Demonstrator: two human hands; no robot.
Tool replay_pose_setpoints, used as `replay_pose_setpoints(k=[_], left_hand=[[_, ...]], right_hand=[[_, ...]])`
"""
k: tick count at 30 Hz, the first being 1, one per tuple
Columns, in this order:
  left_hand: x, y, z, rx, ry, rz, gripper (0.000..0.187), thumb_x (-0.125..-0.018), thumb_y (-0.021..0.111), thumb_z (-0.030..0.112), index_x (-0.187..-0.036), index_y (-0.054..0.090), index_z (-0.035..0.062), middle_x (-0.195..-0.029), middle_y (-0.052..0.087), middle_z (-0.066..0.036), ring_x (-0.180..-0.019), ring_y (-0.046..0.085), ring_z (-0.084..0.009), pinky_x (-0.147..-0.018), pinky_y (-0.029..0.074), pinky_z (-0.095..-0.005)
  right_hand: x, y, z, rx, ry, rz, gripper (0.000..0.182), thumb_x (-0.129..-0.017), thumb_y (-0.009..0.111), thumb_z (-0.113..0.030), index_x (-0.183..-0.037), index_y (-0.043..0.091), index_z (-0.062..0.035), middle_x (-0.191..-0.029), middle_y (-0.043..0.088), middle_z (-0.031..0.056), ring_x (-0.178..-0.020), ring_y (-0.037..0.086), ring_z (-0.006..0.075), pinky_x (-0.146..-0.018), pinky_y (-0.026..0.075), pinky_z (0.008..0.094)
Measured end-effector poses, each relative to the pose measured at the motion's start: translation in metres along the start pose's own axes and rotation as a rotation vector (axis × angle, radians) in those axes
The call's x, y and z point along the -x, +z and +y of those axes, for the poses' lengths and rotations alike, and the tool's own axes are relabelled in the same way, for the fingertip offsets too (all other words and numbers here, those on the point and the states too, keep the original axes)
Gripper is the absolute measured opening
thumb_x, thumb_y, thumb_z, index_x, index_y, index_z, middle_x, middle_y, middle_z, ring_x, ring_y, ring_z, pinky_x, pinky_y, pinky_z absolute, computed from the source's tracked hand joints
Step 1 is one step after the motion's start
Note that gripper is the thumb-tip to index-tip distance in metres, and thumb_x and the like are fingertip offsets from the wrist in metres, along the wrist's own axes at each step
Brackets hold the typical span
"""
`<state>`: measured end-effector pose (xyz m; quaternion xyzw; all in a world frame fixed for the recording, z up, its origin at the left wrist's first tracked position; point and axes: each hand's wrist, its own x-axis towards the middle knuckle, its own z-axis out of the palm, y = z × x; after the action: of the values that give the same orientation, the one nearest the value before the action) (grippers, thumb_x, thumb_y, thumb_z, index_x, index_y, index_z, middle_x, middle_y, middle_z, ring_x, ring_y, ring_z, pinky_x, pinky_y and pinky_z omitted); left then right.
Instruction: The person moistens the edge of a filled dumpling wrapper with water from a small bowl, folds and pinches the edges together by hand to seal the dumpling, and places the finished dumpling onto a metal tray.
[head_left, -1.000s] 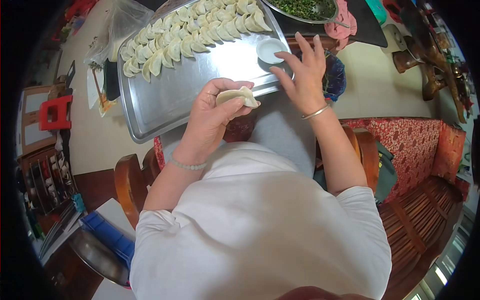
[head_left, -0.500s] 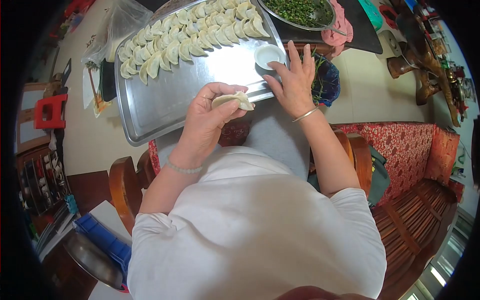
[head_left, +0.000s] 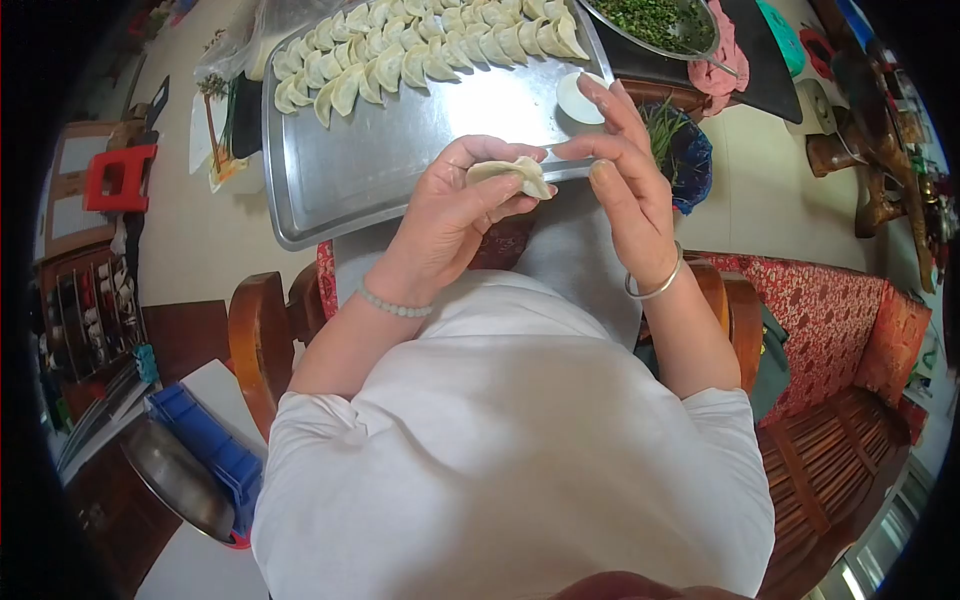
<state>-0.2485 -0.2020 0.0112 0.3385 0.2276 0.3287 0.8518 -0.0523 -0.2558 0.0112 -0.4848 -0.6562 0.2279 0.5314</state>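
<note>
A partly folded dumpling [head_left: 530, 178] is pinched between the thumb and fingers of my left hand [head_left: 455, 195], above the near edge of the metal tray [head_left: 320, 190]. Just to its right, my right hand [head_left: 635, 200] is open, its thumb and fingers apart and holding nothing. Those fingers are close to the dumpling but do not visibly grip it. Behind them a small white bowl [head_left: 578, 98] stands on the tray's right side, partly covered by the hand. Rows of folded dumplings [head_left: 430, 55] fill the far part of the tray.
Beyond the tray's right corner is a metal bowl of chopped green filling [head_left: 660, 22], beside a pink cloth [head_left: 722, 65]. A dark blue bag with green stalks [head_left: 690, 165] sits below. Wooden chair arms [head_left: 258, 340] flank me; a red stool [head_left: 120, 178] stands left.
My right hand has left the small white bowl and come back toward the dumpling in my left hand. The whole view has shifted slightly, so the tray appears further right and higher.
</note>
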Motion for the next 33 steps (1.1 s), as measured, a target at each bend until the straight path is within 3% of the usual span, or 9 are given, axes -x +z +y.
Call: replay_pose_setpoints(k=[8, 33], left_hand=[[0.003, -0.001, -0.006, -0.018, 0.002, -0.017, 0.02, -0.091, 0.058, 0.004, -0.11, 0.054, 0.0057, -0.113, 0.061, -0.011, -0.1, 0.063, -0.0199, -0.085, 0.054, -0.0304], [0.006, 0.001, -0.006, 0.042, 0.081, -0.034, 0.02, -0.089, 0.058, 0.001, -0.108, 0.053, 0.0064, -0.124, 0.055, -0.016, -0.106, 0.061, -0.0219, -0.091, 0.052, -0.0323]], right_hand=[[0.007, 0.008, -0.004, -0.093, 0.02, -0.034, 0.033, -0.096, 0.046, -0.036, -0.105, 0.068, -0.0128, -0.144, 0.04, 0.0156, -0.14, 0.02, 0.0387, -0.113, 0.015, 0.0462], [0.011, 0.016, -0.008, -0.165, 0.051, -0.043, 0.034, -0.098, 0.044, -0.032, -0.104, 0.07, -0.0101, -0.139, 0.047, 0.014, -0.139, 0.025, 0.0346, -0.112, 0.019, 0.0439]])
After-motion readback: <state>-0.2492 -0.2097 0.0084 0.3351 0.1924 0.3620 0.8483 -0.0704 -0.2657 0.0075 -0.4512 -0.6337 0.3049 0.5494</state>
